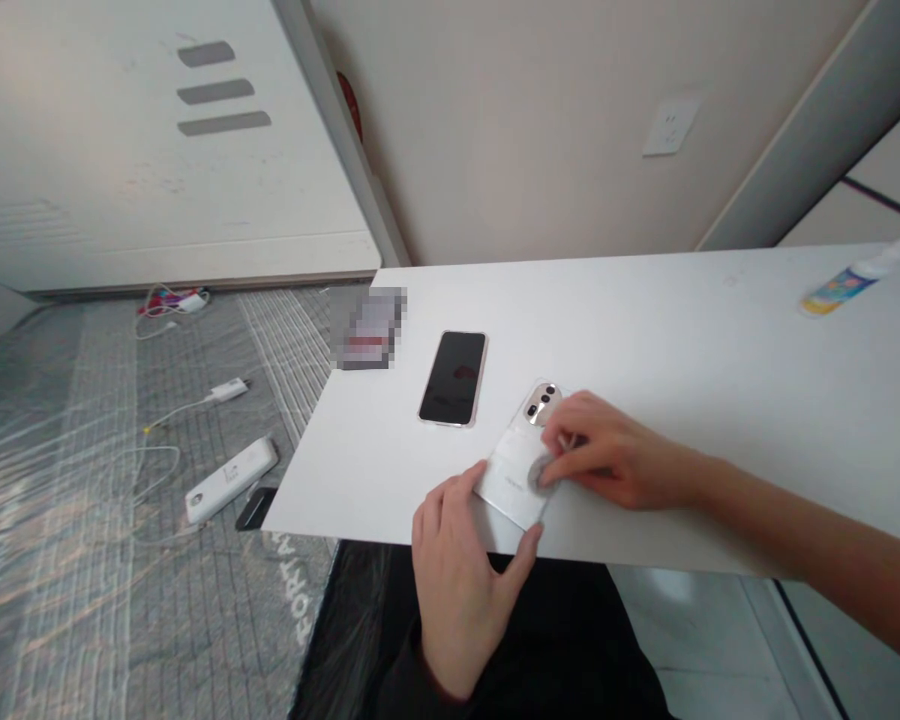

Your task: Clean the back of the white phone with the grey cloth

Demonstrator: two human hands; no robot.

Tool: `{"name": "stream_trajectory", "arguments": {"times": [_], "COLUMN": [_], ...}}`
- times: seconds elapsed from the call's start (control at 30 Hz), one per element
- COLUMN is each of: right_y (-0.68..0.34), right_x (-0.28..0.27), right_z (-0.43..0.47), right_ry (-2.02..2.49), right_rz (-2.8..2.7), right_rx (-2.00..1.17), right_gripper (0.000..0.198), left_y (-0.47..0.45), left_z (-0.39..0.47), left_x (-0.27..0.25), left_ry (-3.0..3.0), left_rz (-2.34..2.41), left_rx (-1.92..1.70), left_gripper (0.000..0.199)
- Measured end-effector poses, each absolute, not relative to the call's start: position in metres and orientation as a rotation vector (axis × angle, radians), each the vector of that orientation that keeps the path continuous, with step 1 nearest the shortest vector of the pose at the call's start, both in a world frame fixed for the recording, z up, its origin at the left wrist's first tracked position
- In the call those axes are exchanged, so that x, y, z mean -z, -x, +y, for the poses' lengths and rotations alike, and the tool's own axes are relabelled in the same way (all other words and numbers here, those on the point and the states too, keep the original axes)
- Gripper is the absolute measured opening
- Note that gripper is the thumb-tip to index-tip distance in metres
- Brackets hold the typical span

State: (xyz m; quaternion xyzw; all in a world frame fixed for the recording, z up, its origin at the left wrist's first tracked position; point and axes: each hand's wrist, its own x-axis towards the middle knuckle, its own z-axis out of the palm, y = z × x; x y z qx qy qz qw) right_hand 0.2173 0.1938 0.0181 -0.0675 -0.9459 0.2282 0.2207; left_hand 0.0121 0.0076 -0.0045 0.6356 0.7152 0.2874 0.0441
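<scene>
A white phone [508, 472] lies back side up near the table's front edge, its camera block at the far end. My left hand [461, 570] braces its near end, with the fingers along the left edge and the thumb at the near right corner. Over the phone's back, my right hand [607, 450] has thumb and fingers pinched together on a small grey round piece [538, 471]. That piece touches the phone's back; the fingers partly hide it, so its exact kind cannot be told. To the left lies a second phone [454, 378], black screen up in a clear case.
A blurred-out flat item [371, 328] lies at the white table's [667, 340] left edge. A glue-like bottle [844, 287] lies far right. On the floor mat are a white power bank [231, 480], a black flat object [256, 508] and a charging cable [229, 390].
</scene>
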Motion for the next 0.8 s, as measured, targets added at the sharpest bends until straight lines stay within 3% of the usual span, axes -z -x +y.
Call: {"name": "stream_trajectory", "arguments": {"times": [0.17, 0.33, 0.47, 0.6, 0.8], "right_y": [-0.217, -0.212, -0.208, -0.206, -0.213], "right_x": [-0.018, -0.016, -0.015, -0.012, -0.002], "right_z": [0.196, 0.190, 0.188, 0.186, 0.199], "right_ry": [0.310, 0.110, 0.262, 0.115, 0.349], "right_rz": [-2.586, -2.636, -2.576, -2.687, -2.647], "right_rx": [-0.440, -0.576, -0.374, -0.423, -0.268], "right_gripper": [0.032, 0.036, 0.036, 0.041, 0.044], "left_y": [-0.012, -0.013, -0.013, -0.013, -0.011], "left_z": [0.008, 0.008, 0.008, 0.008, 0.009], "left_x": [0.004, 0.004, 0.005, 0.005, 0.005], "left_ry": [-1.948, -1.956, -1.952, -1.978, -1.967], "left_rz": [2.187, 2.187, 2.192, 2.193, 2.200], "left_rx": [-0.888, -0.886, -0.890, -0.894, -0.875], "left_gripper": [0.064, 0.065, 0.064, 0.063, 0.063]}}
